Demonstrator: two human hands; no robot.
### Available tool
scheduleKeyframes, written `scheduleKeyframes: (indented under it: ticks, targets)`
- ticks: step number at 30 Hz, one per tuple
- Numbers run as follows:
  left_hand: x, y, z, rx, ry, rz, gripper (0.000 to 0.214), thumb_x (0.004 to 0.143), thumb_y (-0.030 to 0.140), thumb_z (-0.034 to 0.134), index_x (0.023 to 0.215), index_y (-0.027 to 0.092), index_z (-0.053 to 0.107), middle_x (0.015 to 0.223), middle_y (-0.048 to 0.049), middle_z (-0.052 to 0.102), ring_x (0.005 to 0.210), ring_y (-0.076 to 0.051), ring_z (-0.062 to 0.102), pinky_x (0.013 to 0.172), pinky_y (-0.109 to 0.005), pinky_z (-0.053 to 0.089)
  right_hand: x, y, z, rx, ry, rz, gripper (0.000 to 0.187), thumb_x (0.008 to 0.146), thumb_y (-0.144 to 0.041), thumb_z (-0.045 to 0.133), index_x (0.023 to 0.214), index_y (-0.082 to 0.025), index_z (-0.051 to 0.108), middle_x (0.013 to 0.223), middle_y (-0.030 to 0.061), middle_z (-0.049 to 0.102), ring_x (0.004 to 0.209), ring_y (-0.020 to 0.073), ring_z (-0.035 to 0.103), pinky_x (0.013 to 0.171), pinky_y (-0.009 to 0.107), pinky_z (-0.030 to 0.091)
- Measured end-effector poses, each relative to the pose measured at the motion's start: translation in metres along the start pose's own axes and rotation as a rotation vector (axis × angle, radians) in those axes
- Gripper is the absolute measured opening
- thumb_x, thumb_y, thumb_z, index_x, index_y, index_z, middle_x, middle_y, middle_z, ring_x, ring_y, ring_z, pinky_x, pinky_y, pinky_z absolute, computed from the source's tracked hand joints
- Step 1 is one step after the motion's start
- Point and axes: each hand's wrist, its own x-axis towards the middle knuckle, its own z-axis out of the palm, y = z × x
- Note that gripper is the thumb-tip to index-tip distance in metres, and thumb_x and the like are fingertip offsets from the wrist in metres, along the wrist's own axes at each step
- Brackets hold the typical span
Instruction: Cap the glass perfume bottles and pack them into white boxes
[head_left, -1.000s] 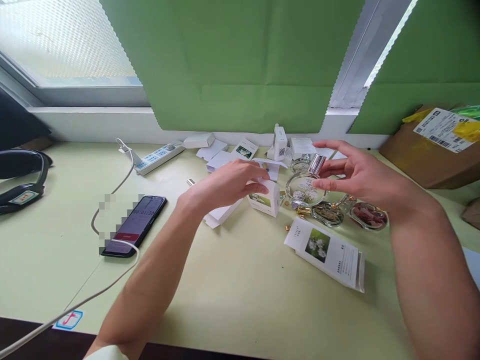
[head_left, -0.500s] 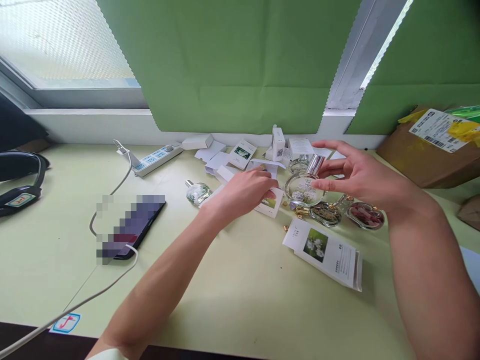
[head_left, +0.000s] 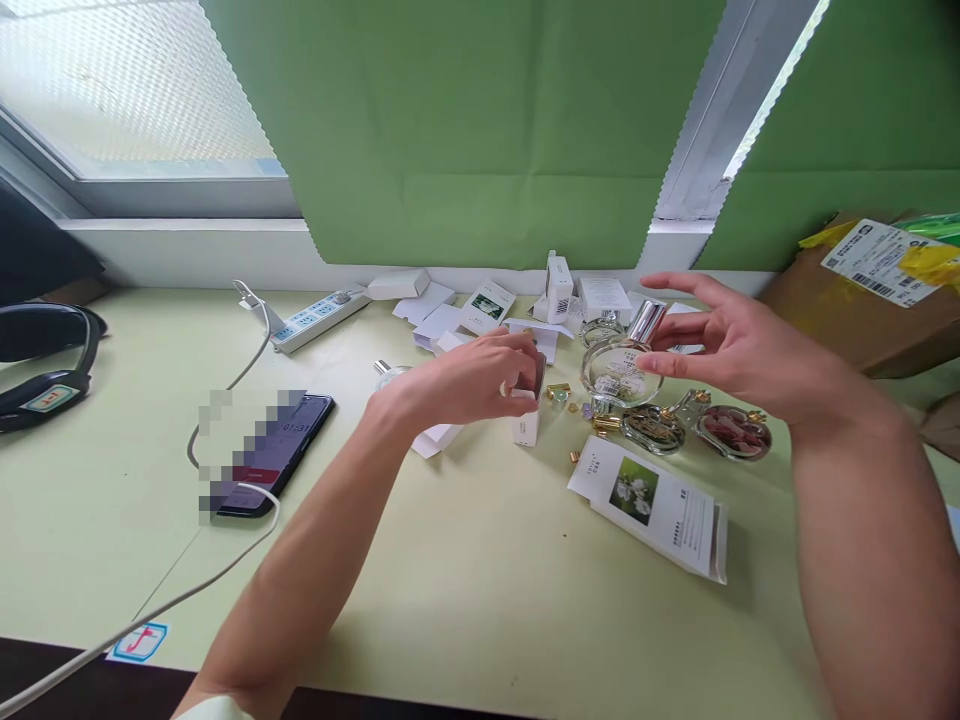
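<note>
Over the middle of the desk (head_left: 450,610), my left hand (head_left: 484,372) is curled closed around the top of a box (head_left: 526,428), long axis roughly upright; rightward, apart, a bottle (head_left: 616,376) leans right, pinched by my half-spread right hand (head_left: 727,345).

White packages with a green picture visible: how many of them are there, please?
2. The front package lies nearer than the right hand; the back package lies beyond the left hand. Others may be hidden.
</note>
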Motion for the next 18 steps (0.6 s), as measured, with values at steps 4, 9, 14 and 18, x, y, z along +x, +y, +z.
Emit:
scheduleKeyframes:
  ticks: [4, 9, 14, 18]
  targets:
    - [0.001, -0.005, 0.002, 0.003, 0.01, 0.079, 0.022, 0.092, 0.038, 0.055, 0.09, 0.022, 0.069, 0.125, -0.0035, 0.057, 0.118, -0.02, 0.049, 0.093, -0.031, 0.039, -0.001, -0.001, 0.001, 0.02, -0.027, -0.013, 0.072, 0.07, -0.038, 0.081, 0.135, -0.04, 0.05, 0.088, -0.0015, 0.067, 0.082, 0.0159, 0.067, 0.074, 0.028, 0.054]
    - [0.009, -0.004, 0.008, 0.018, 0.073, 0.057, 0.037, 0.087, 0.051, 0.06, 0.068, 0.019, 0.065, 0.122, -0.0029, 0.058, 0.116, -0.022, 0.05, 0.088, -0.033, 0.042, 0.0, 0.001, 0.002, 0.065, -0.057, -0.045, 0.07, 0.071, -0.031, 0.082, 0.132, -0.042, 0.051, 0.088, -0.0032, 0.068, 0.082, 0.0143, 0.067, 0.073, 0.024, 0.054]
    - [0.012, -0.009, 0.014, 0.06, 0.087, 0.081, 0.018, 0.089, 0.026, 0.055, 0.075, 0.019, 0.065, 0.129, -0.0029, 0.056, 0.123, -0.021, 0.048, 0.09, -0.033, 0.043, -0.001, 0.0, 0.003, 0.062, -0.074, -0.071, 0.069, 0.072, -0.03, 0.081, 0.133, -0.042, 0.051, 0.087, -0.0032, 0.067, 0.083, 0.014, 0.067, 0.071, 0.023, 0.055]
    - [0.007, -0.013, 0.01, 0.06, 0.073, 0.078, 0.016, 0.089, 0.022, 0.054, 0.08, 0.021, 0.068, 0.133, -0.0021, 0.053, 0.123, -0.02, 0.049, 0.095, -0.034, 0.043, -0.002, 0.0, 0.003, 0.05, -0.062, -0.083, 0.069, 0.072, -0.036, 0.081, 0.134, -0.041, 0.05, 0.088, -0.0019, 0.067, 0.083, 0.0144, 0.067, 0.072, 0.024, 0.055]
